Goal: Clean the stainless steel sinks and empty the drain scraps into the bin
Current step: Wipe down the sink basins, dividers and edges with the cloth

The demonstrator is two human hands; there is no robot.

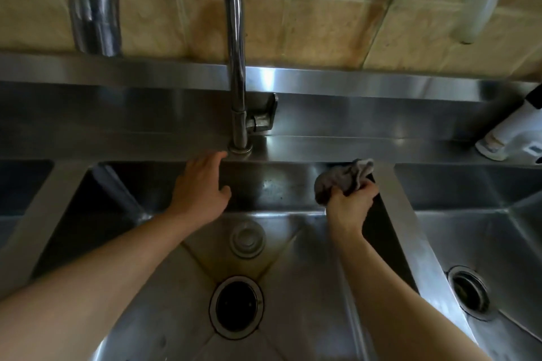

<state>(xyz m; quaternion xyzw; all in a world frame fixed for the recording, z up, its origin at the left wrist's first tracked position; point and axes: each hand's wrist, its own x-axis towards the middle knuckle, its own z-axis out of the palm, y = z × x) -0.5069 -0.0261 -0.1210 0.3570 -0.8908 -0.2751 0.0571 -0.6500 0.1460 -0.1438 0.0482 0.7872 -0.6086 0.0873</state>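
Both forearms enter from the bottom edge, elbows cut off. Nearest in the middle sink [308,316]: open drain [236,306], dark inside, contents can't be made out; no strainer seated in it. Just beyond the drain, a round steel plug [247,239] lies on the sink floor, apart from the drain. Brownish staining runs along the floor creases between the two.

Right sink [469,231]: second drain [470,291], something dark in it, too dim to identify; sink cut off by the right edge. Left sink [26,184] only partly in view, very dark, interior unreadable.

Left hand [202,187] lies on the middle sink's back wall, fingers straight and close together, reaching up toward the faucet base, thumb spread to the side; holds nothing. Fingertips partly lost in shadow, can't tell if they touch the base.

Right hand [352,202] has fingers curled tight around a bunched grey cloth [343,180], held at the back right corner of the middle sink; the cloth sticks up above the fist. Whether the cloth contacts the wall is unclear.

Beyond: faucet [237,73] rises from the ledge, spout cut off at top. A second faucet [93,6] at upper left, blurred. White bottle [510,132] on the ledge at far right, partly cropped. Tiled wall [322,9] behind; a pale blurred pipe at top right. No bin in view.
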